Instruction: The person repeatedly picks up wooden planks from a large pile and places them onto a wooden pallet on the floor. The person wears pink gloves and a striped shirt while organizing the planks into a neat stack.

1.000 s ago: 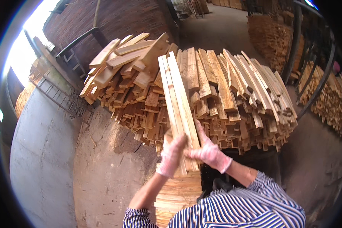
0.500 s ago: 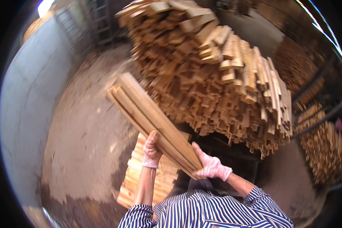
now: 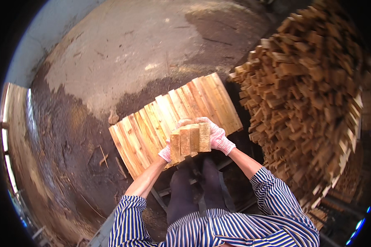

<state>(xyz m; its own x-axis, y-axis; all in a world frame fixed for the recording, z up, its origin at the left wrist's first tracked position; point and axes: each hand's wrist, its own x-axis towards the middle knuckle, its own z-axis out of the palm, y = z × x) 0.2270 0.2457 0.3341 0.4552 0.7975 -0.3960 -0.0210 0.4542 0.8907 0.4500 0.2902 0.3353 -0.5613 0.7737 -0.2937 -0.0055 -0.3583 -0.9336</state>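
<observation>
Several wooden boards (image 3: 190,139) are pressed together side by side between my hands, with their cut ends turned toward me. My left hand (image 3: 166,151), in a pink and white knit glove, is closed on the bundle's left side, its fingers mostly hidden. On the right side, my gloved right hand (image 3: 217,136) wraps round the same boards. Beneath and beyond the bundle lies a slanted layer of pale boards (image 3: 146,129), set edge to edge. The bundle's far end is hidden.
A tall stack of boards (image 3: 301,94) with ragged ends rises at the right. Dirt floor (image 3: 119,45) spreads beyond the board layer, with a stone (image 3: 113,117) and thin wood scraps (image 3: 104,158) at the left. A grey wall (image 3: 53,29) bounds the far left.
My view has turned left, away from the stack. The held boards have swung from a long slant to end-on toward me, over the board layer. Both hands still grip them.
</observation>
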